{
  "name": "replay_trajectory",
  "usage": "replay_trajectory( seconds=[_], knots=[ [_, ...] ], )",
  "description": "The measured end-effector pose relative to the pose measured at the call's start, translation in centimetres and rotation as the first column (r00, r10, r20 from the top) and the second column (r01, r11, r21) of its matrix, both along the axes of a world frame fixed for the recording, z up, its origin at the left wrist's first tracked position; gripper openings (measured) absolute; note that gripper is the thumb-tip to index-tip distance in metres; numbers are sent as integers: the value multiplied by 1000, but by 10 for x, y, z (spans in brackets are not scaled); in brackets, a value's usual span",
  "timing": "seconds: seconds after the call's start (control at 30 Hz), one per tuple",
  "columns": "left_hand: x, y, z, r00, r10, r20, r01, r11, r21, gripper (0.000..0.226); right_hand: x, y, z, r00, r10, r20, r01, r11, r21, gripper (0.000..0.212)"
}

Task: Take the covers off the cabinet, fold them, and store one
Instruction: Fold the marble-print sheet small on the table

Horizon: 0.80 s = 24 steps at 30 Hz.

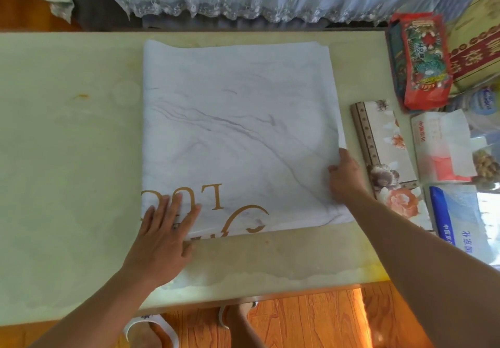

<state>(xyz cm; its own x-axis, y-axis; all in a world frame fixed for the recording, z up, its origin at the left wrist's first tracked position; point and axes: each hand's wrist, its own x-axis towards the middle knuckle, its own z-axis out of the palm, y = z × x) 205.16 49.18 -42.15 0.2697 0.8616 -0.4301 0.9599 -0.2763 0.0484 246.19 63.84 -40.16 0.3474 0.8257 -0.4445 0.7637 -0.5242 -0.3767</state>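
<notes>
Pale table (pixel 67 158), folded cover (pixel 238 131) under both hands' fingers (pixel 176 209).

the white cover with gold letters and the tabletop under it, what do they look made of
The cover: looks like thin woven fabric, matte, printed with grey marble veins and gold lettering; it lies in soft layers and bunches where the right hand grips its edge. The left hand presses it flat.
The tabletop: a hard, smooth pale slab with faint sheen, possibly stone or laminate; the look leaves that open.
</notes>
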Motion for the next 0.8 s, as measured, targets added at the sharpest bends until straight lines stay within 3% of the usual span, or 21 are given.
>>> replay_trajectory(
  seconds=[0.13, 0.3, 0.47, 0.57, 0.8],
  knots=[
    [-13, -2, -7, 1000, 20, -25, -19, 999, 33, 72, -12, 11, -5, 999, -16, -34, 17, 1000, 19, 47],
    [-17, 3, 0, 999, -29, -28, 29, 999, 13, 62, -4, -1, -3, 926, -329, -183, 333, 943, -9, 69],
    [-7, 8, 2, 1000, 5, 7, -5, 1000, -27, 82, -1, -7, -3, 934, -341, -110, 345, 938, 23, 71],
    [-10, 7, 3, 999, -43, 9, 43, 999, -3, 67, -8, -8, -5, 937, -342, -74, 345, 938, 43, 67],
    [-4, 12, 10, 998, -61, -22, 60, 997, -52, 62, -3, -12, -4, 862, -485, -147, 495, 868, 40, 59]
  ],
)
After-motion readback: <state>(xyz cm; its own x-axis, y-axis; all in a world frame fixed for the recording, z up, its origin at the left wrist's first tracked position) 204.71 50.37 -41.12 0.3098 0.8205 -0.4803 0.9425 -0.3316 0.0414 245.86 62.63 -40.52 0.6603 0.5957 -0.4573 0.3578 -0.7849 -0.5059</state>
